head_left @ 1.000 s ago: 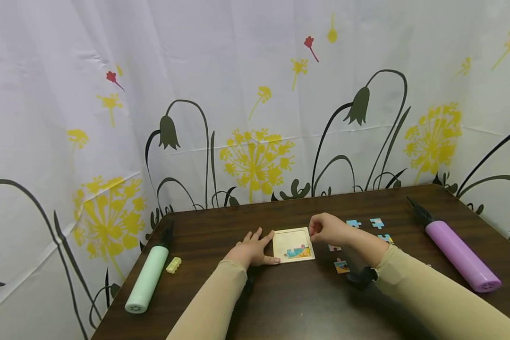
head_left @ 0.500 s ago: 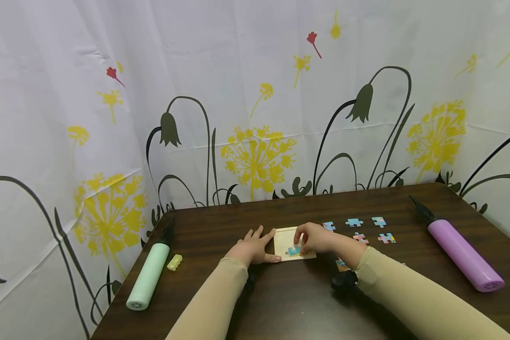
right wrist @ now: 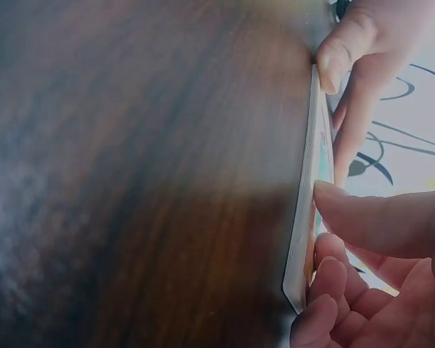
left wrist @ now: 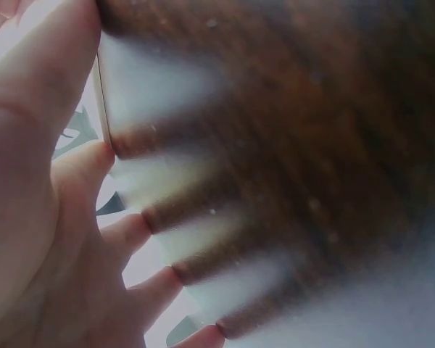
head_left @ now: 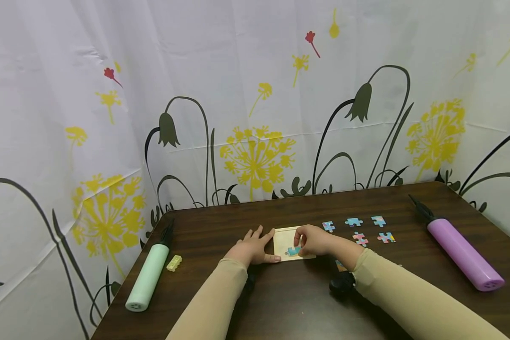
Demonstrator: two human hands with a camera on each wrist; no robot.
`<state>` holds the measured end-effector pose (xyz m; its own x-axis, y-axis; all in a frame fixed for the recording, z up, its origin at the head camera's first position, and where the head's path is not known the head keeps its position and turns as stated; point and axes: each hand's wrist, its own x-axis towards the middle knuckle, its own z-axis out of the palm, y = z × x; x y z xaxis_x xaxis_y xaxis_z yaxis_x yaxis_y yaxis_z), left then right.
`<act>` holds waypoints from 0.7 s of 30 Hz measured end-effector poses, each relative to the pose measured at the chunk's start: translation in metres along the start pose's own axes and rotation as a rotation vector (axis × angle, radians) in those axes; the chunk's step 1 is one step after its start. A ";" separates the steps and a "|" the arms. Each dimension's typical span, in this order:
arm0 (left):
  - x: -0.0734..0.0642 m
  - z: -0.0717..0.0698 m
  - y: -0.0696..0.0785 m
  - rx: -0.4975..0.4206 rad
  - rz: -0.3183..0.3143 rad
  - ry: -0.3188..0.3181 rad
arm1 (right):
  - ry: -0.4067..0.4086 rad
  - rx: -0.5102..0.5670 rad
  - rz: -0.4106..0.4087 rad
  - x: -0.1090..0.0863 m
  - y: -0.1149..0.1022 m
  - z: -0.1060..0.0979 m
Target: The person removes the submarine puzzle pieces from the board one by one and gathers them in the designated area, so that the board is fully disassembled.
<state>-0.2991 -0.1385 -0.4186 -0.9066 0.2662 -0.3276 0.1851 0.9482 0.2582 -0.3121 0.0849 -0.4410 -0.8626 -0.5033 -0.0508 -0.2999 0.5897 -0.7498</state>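
A shallow square puzzle tray (head_left: 283,236) of pale wood lies on the table, with blue pieces joined along its near side. My left hand (head_left: 249,249) rests at its left edge, fingers spread and tips on the table in the left wrist view. Its thumb lies on the tray's near left corner. Over the tray's right half, my right hand (head_left: 314,240) reaches down with thumb and fingers bent together, pinching a puzzle piece mostly hidden by the fingers. In the right wrist view, the thumb (right wrist: 377,221) touches the coloured picture just above the tray's rim.
Several loose puzzle pieces (head_left: 353,222) lie right of the tray; another (head_left: 341,267) is partly under the right wrist. A purple hand pump (head_left: 464,255) lies far right. At left are a mint-green pump (head_left: 148,276) and a small yellow block (head_left: 174,263). A flowered curtain (head_left: 255,104) hangs behind.
My right hand has moved left from the tray's right edge to over the joined pieces, then stayed nearly still, settling slightly lower. The left hand has kept its place.
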 end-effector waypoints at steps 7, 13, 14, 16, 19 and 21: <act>0.000 0.000 0.000 0.002 -0.004 0.001 | 0.005 0.003 0.014 0.000 -0.002 -0.001; 0.000 0.000 0.000 0.002 -0.006 0.001 | 0.008 0.037 0.029 -0.001 -0.004 -0.002; 0.000 0.000 0.000 0.001 -0.005 0.001 | 0.008 0.047 0.033 -0.001 -0.004 -0.002; 0.000 0.000 0.000 0.000 -0.004 0.000 | 0.014 0.066 0.039 -0.001 -0.002 -0.002; -0.001 0.000 0.000 -0.002 -0.002 0.000 | 0.017 0.090 0.030 -0.002 -0.001 -0.003; -0.001 0.000 0.000 -0.005 -0.001 0.000 | 0.010 0.110 0.020 -0.003 0.000 -0.004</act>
<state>-0.2983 -0.1389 -0.4184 -0.9068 0.2656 -0.3274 0.1829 0.9475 0.2621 -0.3113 0.0890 -0.4378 -0.8723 -0.4852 -0.0600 -0.2367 0.5266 -0.8165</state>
